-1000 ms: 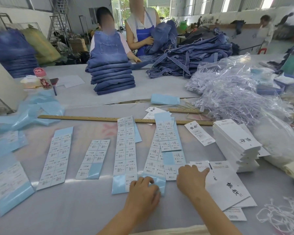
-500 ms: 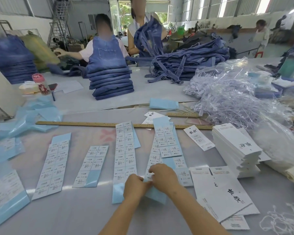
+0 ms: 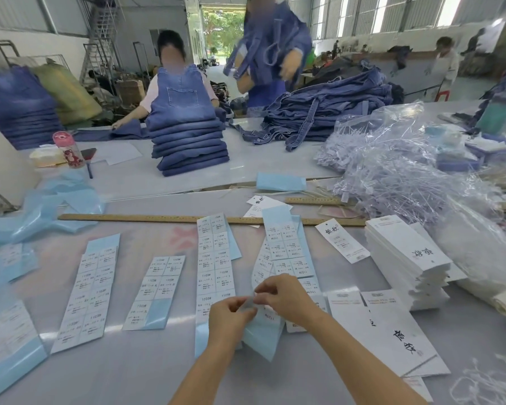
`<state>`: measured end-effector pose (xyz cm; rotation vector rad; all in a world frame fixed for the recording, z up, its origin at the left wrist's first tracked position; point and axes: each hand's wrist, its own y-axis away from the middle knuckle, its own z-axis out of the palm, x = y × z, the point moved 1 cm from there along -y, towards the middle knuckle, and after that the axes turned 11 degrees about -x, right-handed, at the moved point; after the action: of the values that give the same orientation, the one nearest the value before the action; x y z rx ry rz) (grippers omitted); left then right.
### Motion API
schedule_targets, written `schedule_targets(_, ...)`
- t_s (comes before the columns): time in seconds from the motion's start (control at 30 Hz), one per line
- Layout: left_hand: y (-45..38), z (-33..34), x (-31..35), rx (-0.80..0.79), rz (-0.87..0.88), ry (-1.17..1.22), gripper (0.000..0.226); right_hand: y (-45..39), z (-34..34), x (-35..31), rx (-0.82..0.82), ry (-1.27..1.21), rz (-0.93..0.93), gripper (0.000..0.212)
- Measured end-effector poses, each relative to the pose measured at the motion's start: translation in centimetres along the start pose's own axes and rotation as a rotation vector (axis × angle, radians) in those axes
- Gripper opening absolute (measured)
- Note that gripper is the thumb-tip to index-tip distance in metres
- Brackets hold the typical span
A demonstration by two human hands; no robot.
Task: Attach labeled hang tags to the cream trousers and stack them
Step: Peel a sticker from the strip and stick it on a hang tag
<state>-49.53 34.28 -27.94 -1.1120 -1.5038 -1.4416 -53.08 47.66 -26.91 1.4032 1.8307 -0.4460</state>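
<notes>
Both hands, left hand (image 3: 230, 312) and right hand (image 3: 284, 296), pinch one sticker (image 3: 250, 304) above its label sheet (image 3: 270, 331).

Bright, even daylight enters through the far open doorway (image 3: 221, 27) and the tall windows (image 3: 392, 13) on the far right. The glossy grey surface (image 3: 146, 372) shows soft glare and faint shadows. Edges bend and blur; the far standing person (image 3: 269, 45) is motion-blurred.

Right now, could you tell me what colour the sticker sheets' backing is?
Light blue backing, clearest in the head view.
</notes>
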Motion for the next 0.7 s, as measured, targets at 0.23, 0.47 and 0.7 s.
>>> schedule_targets(0.23,0.1,0.31,0.39,-0.029,0.054,-0.033,0.028,0.07,-0.15,-0.11,0.022,0.002,-0.037,0.021)
schedule_targets(0.47,0.13,0.39,0.68,-0.017,0.055,-0.03,0.025,0.5,-0.39,-0.35,-0.021,-0.002,-0.065,0.018)
schedule_targets(0.7,0.18,0.76,0.41,0.006,0.051,0.005,0.014,0.56,-0.42,-0.4,-0.066,0.139,-0.07,0.025)
